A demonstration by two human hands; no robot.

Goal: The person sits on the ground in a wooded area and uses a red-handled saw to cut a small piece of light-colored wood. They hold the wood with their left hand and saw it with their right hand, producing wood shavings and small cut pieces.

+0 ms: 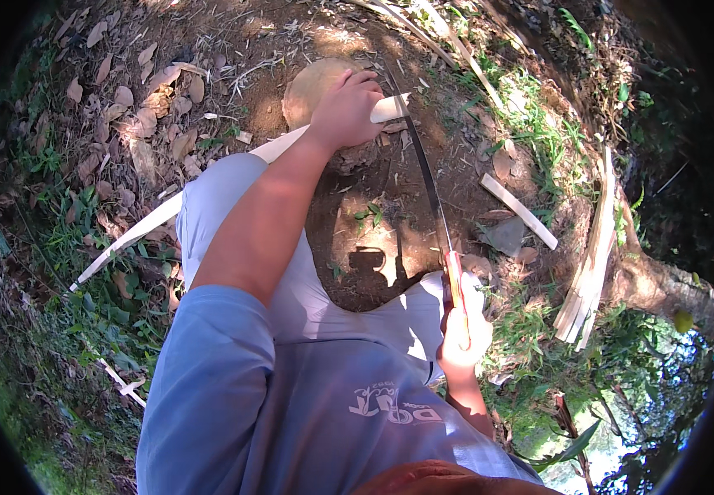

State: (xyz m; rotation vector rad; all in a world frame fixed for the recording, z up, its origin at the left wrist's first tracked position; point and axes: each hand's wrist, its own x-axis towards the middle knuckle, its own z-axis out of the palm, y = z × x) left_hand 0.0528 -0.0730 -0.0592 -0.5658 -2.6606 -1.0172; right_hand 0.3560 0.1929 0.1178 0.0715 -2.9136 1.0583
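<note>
My left hand [347, 111] is closed over a long pale wooden strip [279, 147], pressing it down at the round cut log [303, 87]. The strip runs back across my knee toward the lower left, and its short end sticks out past my fingers. In my right hand [466, 334], beside my right knee, is the red handle of a long, narrow, dark blade [428, 177]. The blade slants up and away and meets the strip's short end just right of my left hand. Whether its edge is toothed or smooth, I cannot tell.
A short pale wood piece [519, 211] lies on the soil at the right. Beyond it is a bundle of split strips [589, 256] near a thick root [662, 289]. More long strips [464, 54] lie at the far side. Dry leaves [138, 124] cover the left ground.
</note>
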